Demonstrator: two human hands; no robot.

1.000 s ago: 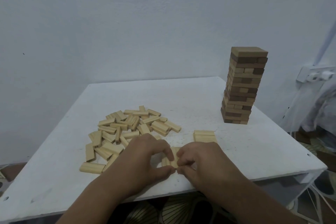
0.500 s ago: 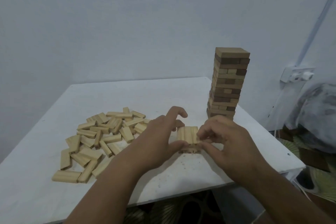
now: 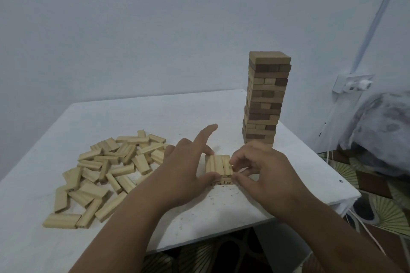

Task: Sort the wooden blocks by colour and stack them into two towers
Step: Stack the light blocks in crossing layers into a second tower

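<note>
Nearest, both hands square up a low pale stack [image 3: 218,167] at the front of the surface [image 3: 255,213]. The left hand [image 3: 184,173] presses its side, thumb at the front and forefinger straight out, grasping nothing; the right hand [image 3: 259,170] pinches the top layer's right edge. Left lies the loose pale pile [image 3: 111,168]; behind stands the brown tower [image 3: 265,99]. Blocks look light, stiff and smooth, best held by their long sides.

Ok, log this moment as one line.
phase: squaring light stack | left hand: pressing its side | right hand: pinching top block | dark tower: standing | loose blocks: waiting
</note>
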